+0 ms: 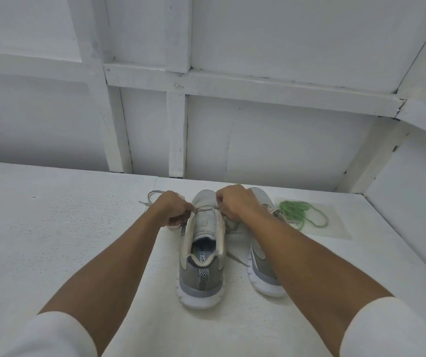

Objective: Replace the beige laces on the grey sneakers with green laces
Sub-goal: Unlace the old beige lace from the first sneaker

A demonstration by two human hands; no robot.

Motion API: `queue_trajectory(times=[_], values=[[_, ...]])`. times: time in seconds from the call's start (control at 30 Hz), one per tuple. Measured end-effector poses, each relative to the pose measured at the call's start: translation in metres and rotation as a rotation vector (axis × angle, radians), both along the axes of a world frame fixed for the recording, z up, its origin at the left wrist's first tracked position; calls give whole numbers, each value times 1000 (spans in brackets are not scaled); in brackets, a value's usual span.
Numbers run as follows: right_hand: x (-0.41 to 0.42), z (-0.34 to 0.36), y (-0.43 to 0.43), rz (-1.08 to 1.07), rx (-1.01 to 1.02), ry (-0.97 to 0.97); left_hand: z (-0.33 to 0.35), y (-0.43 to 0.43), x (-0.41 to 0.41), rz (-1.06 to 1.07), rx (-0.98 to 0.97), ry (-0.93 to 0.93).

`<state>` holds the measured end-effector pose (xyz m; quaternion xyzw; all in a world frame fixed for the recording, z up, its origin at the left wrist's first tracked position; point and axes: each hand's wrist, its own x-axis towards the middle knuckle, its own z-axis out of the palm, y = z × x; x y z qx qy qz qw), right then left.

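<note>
Two grey sneakers with white soles stand on a white surface, heels toward me. On the left sneaker (201, 258) only a short stretch of beige lace (205, 208) crosses the eyelets near the toe. My left hand (172, 209) pinches that lace at the shoe's left side. My right hand (233, 203) pinches it at the right side. Loose lace ends trail behind my left hand and down between the shoes. The right sneaker (263, 269) is partly hidden under my right forearm. The green laces (300, 212) lie in a loose heap to the right.
The green laces rest on a clear plastic sheet (335, 225). A white panelled wall (206, 130) rises just behind the shoes, and a side wall (412, 191) closes in on the right. The white surface (52, 215) stretches away to the left.
</note>
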<state>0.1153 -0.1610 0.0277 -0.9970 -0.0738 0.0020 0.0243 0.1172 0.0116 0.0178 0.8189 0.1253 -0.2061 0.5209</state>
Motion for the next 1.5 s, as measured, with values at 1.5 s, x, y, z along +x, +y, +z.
queue_trajectory(times=[1.5], values=[[13,24,-20,-48,-136,-174,1,4,1,-32,-16,14]])
